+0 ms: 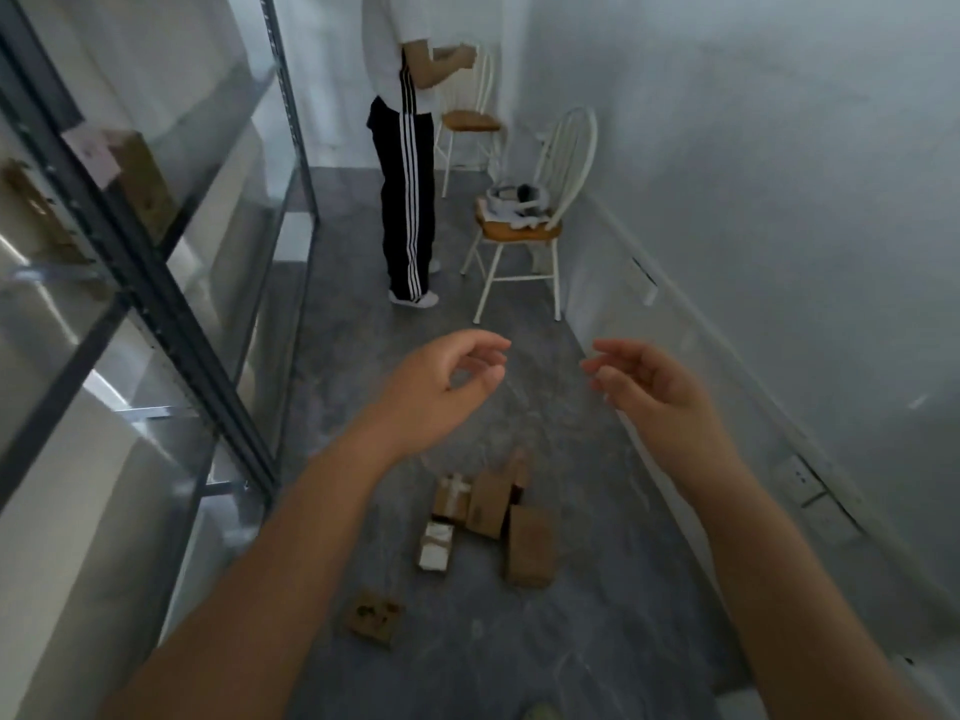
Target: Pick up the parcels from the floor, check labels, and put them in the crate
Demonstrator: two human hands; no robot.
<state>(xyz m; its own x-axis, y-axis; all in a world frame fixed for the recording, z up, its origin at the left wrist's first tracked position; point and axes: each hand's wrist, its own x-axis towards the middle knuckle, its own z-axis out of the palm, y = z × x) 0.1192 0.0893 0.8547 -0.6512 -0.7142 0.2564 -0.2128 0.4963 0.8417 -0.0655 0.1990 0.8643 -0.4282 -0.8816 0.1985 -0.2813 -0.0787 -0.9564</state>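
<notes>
Several small cardboard parcels lie on the grey floor below my arms: a tall brown box (529, 545), a brown box (488, 504) leaning beside it, a taped box (451, 497), a box with a white label (435, 550), and a printed box (375, 617) lying apart at the lower left. My left hand (441, 387) and my right hand (649, 384) hover high above them, both empty with loosely curled fingers. No crate is in sight.
A dark metal shelving unit (156, 304) with boxes on it runs along the left. A person in striped black trousers (408, 200) stands ahead. Two white chairs stand by the right wall, the nearer chair (524, 236) carrying a bundle. The white wall (779, 200) closes the right side.
</notes>
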